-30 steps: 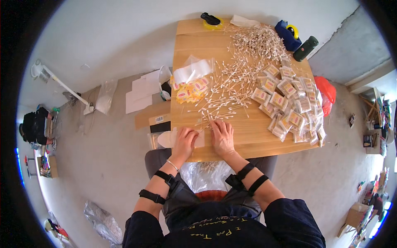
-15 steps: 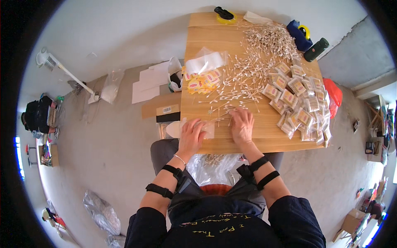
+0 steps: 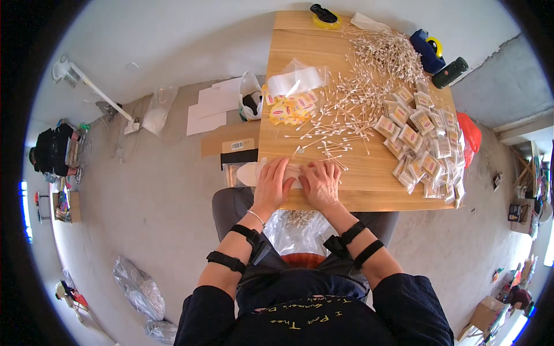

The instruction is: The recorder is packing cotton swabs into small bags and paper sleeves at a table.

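At the near edge of the wooden table (image 3: 375, 193), my left hand (image 3: 272, 183) is closed on a small clear plastic bag (image 3: 293, 171) lying flat. My right hand (image 3: 321, 183) rests at the bag's right end, thumb toward the left hand and fingers bent downward. Its fingertips hide whatever they grip. Just beyond the right hand lie a few loose cotton swabs (image 3: 333, 157). More swabs (image 3: 352, 127) spread back to a large heap (image 3: 389, 55). A pale, rounded sheet (image 3: 248, 174) sticks out left of my left hand.
Filled swab packets (image 3: 411, 137) are piled at the right. Yellow-and-white cards (image 3: 288, 108) and a stack of clear bags (image 3: 296, 82) lie at the left. Tape rolls (image 3: 326, 18), a blue tape dispenser (image 3: 426, 52) and a dark green cylinder (image 3: 450, 72) stand along the far edge.
My right hand has moved left from the loose swabs to the bag, beside my left hand. The left hand's fingers have shifted slightly over the bag. The whole view has moved a little.
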Demonstrator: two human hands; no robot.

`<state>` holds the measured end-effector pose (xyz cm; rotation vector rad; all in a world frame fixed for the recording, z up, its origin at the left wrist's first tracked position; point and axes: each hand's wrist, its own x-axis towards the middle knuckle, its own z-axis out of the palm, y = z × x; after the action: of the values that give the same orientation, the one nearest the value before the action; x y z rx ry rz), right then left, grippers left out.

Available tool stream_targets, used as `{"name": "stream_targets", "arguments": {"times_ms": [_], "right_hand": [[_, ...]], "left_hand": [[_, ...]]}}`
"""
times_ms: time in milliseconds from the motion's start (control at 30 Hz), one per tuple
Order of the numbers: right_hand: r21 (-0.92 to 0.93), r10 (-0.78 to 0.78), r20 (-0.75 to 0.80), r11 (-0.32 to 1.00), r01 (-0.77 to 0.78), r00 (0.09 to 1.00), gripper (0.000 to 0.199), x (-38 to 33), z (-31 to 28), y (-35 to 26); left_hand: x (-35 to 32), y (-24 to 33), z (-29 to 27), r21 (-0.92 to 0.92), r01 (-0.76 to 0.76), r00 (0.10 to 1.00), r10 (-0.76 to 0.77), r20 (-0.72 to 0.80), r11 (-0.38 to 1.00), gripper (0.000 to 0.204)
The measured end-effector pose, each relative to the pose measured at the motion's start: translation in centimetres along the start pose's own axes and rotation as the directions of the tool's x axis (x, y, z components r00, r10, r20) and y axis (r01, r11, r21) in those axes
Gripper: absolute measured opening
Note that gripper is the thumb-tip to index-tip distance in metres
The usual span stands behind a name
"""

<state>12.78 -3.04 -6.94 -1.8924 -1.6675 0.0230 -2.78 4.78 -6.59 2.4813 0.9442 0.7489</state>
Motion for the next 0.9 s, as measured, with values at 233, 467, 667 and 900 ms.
{"name": "stream_targets", "arguments": {"times_ms": [233,467,667,900], "right_hand": [[0.038,-0.014,0.002,0.999,0.014,1.000,0.032,2.1,-0.5,1.5],[-0.142,0.033,-0.067,0.989,-0.042,0.997,0.026,5.1,0.7,3.6],[-0.096,0.002,-0.016,0.995,-0.004,1.000,0.016,4.1,1.7,1.6],[0.064,-0.046,-0.042,0.997,0.049,0.998,0.032,1.0,-0.2,0.0]], "left_hand": [[0.2,0.0,0.0,0.037,-0.003,0.998,0.001,0.056,0.999,0.054],[0.5,0.3,-0.1,0.172,-0.067,0.996,0.057,0.064,0.983,0.053],[0.2,0.0,0.2,0.059,-0.017,0.990,0.009,0.141,0.998,0.054],[0.3,0.1,0.2,0.043,0.022,0.998,-0.024,0.051,0.999,0.058]]}}
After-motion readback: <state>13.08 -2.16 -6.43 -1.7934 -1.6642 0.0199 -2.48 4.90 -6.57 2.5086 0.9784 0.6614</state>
